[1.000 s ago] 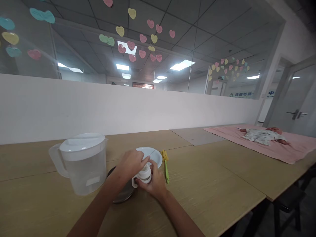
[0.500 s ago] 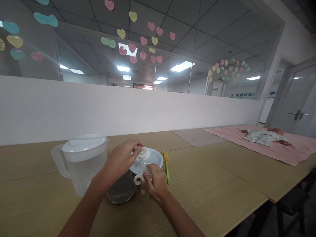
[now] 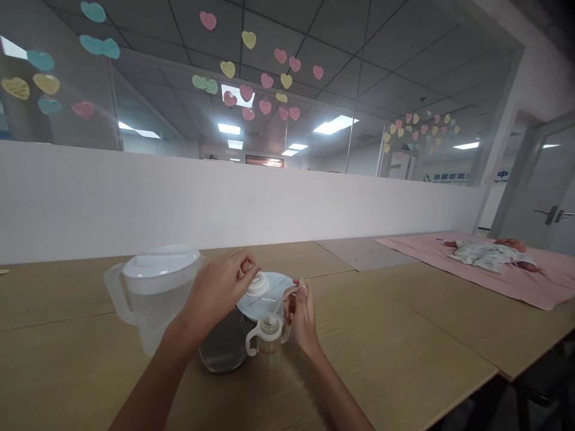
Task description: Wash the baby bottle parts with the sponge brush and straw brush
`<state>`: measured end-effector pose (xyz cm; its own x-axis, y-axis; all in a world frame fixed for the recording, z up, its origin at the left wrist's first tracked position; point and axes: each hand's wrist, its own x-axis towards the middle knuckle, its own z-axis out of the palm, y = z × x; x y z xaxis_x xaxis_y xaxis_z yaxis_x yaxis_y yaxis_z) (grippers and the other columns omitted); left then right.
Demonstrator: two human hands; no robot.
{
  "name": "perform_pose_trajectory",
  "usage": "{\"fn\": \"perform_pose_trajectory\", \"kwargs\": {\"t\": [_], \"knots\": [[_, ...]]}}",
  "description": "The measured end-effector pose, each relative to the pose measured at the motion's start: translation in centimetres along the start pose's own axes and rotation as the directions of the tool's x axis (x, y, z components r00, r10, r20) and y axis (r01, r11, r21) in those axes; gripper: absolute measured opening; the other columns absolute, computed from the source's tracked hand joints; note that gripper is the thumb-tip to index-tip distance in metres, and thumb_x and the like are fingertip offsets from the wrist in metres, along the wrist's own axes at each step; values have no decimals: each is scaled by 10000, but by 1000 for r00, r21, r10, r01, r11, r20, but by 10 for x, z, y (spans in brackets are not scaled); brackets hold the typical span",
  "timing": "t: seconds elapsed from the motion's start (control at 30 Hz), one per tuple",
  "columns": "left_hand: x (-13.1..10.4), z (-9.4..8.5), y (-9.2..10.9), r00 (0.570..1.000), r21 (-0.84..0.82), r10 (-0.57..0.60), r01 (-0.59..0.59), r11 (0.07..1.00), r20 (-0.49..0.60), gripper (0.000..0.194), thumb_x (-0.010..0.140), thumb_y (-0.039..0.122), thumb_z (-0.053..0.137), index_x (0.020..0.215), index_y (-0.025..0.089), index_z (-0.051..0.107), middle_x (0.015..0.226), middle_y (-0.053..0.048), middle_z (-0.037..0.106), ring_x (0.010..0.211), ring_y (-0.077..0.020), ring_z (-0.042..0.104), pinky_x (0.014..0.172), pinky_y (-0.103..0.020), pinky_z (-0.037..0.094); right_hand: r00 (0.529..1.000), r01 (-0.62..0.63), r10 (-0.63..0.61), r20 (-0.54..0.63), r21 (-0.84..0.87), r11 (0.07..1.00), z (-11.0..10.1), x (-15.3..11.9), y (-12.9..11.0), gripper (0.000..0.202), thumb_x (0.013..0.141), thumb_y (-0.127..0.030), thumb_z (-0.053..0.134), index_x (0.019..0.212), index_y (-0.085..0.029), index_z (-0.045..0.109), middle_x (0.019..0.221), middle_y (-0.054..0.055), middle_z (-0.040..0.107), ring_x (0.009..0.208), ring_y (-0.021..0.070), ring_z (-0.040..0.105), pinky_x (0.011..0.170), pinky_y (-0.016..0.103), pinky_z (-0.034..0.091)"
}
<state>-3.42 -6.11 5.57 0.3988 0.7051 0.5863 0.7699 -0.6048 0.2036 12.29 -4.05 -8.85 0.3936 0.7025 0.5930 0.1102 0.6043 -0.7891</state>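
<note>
My left hand (image 3: 229,278) pinches a white bottle cap (image 3: 257,285) by its top, over the pale blue plate (image 3: 281,281). A feeding bottle (image 3: 269,344) with two white side handles stands upright and uncapped at the plate's front edge. My right hand (image 3: 303,314) is closed on the upper end of a thin whitish straw (image 3: 286,294), whose lower end is at the bottle's mouth. Just left of the bottle sits a dark, shiny metal container (image 3: 222,347), partly behind my left forearm.
A lidded clear pitcher (image 3: 157,299) of water stands on the left. Far right, a baby-like figure (image 3: 487,254) in a patterned outfit lies on a pink cloth (image 3: 417,254). A white wall (image 3: 269,203) with glass above backs the wooden table (image 3: 381,341).
My right hand has let go of the bottle's top and moved up and right, now holding the straw. The yellow-and-green brush beside the plate no longer shows. My left hand still holds the cap.
</note>
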Motion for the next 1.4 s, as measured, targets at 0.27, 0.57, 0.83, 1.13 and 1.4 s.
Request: {"fn": "perform_pose_trajectory", "kwargs": {"t": [0.27, 0.57, 0.83, 1.13, 1.4], "knots": [[0, 1, 0, 1000, -7, -1, 1, 1000, 15, 240, 821, 361, 384, 773, 209, 564, 763, 15, 612, 691, -146, 546, 570, -250, 346, 967, -208, 252, -17, 518, 830, -9, 18, 1, 437, 839, -596, 320, 1003, -197, 390, 860, 64, 609, 778, 179, 627, 744, 376, 509], [1, 10, -2, 997, 27, -6, 4, 1000, 76, 213, 817, 318, 387, 801, 217, 574, 821, 7, 634, 759, -170, 571, 600, -262, 362, 990, -134, 135, 29, -36, 990, -15, 15, 42, 475, 794, -532, 465, 1091, -164, 438, 1012, 108, 589, 885, 200, 601, 807, 390, 481], [2, 13, 0, 991, 17, 16, -18, 1000, 130, 241, 819, 306, 365, 867, 211, 582, 900, -23, 640, 836, -194, 573, 660, -278, 400, 960, 218, -78, 268, -548, 807, -23, 6, 42, 417, 903, -410, 308, 1189, -188, 514, 1149, 94, 568, 1113, 224, 478, 960, 467, 336], [-1, 32, 16, 964, -138, 168, -141, 980, 208, 228, 836, 212, 350, 875, 196, 574, 924, -29, 616, 847, -169, 557, 713, -269, 416, 882, 470, -390, 264, -448, 761, -21, -3, 19, 544, 790, -433, 503, 1249, -158, 407, 1176, 119, 522, 1091, 254, 469, 905, 434, 381], [-9, 47, 31, 914, -185, 316, -275, 944, 256, 199, 803, 226, 442, 958, 213, 566, 1024, -26, 563, 918, -173, 528, 726, -257, 412, 912, 357, -410, -19, -458, 814, -16, -11, 24, 433, 708, -364, 554, 1062, -140, 445, 909, 107, 569, 813, 244, 568, 687, 388, 475]]}}
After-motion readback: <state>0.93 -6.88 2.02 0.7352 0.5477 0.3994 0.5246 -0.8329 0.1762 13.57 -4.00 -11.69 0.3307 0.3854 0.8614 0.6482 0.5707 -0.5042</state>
